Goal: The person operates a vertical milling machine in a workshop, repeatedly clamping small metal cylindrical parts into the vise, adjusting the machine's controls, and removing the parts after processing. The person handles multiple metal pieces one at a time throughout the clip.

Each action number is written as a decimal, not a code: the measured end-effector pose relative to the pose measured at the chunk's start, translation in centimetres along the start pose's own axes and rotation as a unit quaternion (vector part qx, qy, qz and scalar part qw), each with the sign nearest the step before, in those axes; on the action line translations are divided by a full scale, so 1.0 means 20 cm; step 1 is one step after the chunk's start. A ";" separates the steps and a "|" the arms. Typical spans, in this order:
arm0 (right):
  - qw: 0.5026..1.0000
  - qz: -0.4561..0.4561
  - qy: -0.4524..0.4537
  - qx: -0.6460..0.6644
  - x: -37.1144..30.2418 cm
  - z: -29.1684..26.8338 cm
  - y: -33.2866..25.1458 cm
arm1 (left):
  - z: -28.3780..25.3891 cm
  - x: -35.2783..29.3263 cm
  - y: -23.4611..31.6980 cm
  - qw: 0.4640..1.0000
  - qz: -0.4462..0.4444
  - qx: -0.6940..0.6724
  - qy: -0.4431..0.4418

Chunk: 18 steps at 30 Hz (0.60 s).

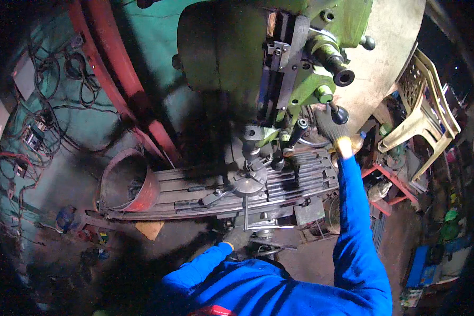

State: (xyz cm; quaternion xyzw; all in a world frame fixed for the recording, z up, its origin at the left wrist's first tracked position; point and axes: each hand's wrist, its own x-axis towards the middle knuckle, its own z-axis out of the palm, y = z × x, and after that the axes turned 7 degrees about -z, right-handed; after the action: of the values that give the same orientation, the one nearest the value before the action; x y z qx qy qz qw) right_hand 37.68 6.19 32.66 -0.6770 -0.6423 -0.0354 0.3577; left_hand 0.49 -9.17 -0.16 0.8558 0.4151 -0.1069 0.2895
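Note:
A green milling machine (221, 47) stands in front of me, its slotted metal table (305, 176) running across. On the table sits a round chuck (249, 181) with a rod-like handle (246, 213) pointing toward me. My left hand (239, 238), in a dark glove, is low at the table's front, beside that handle. It looks curled closed, but what it holds is too dark to make out. My right hand (333, 132), in a grey glove with a yellowish cuff, reaches up over the table's right end, just below a lever with a black ball knob (339, 115). Motion blurs its fingers.
A reddish bucket (129, 181) stands on the table's left end. Behind it rises a red steel beam (116, 68). Tangled cables (42, 121) hang along the left wall. A cream plastic chair (426, 116) rests at the right above a red metal frame (389, 184).

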 end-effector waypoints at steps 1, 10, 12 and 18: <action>0.999 -0.010 0.007 0.032 -0.07 -0.04 -0.06 | -0.02 -0.02 0.01 1.000 0.002 -0.001 0.002; 0.983 0.117 -0.058 0.127 -0.09 0.03 0.29 | 0.03 -0.02 0.01 0.989 -0.077 -0.125 -0.033; 0.993 0.077 -0.073 0.050 0.05 0.13 0.37 | 0.01 -0.03 0.01 0.981 -0.104 -0.156 -0.039; 0.997 -0.003 -0.066 -0.034 0.26 0.21 0.38 | -0.04 -0.03 0.07 0.980 -0.142 -0.133 -0.048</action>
State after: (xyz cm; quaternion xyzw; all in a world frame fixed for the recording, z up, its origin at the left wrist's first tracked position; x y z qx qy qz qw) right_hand 43.58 13.51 28.87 -0.6877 -0.6648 -0.0130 0.2914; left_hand 1.24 -9.80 1.32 0.7359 0.5284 -0.1323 0.4021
